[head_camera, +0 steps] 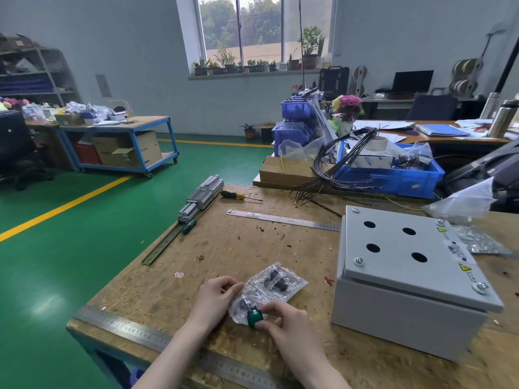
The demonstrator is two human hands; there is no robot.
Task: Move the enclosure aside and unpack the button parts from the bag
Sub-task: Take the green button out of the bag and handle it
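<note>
While both hands pinch it, the bag (273,287) holds a green button (255,318).

You have one wide-angle view, from the camera on your head. It looks forward and down across the wooden counter (252,242), close above your hands (216,299), with the window wall (241,29) far ahead.

Bag (276,284) under my fingers: thin clear plastic, crinkly, glossy. Green button (255,318): shiny, smooth, looks plastic. Black parts inside: dull plastic, blurry thru the film. Enclosure (404,265): grey painted metal, matt, smooth, w/ bright screws. Bench top (252,242): rough chipboard-type wood, scuffed. Both rulers (283,220): brushed steel.
</note>
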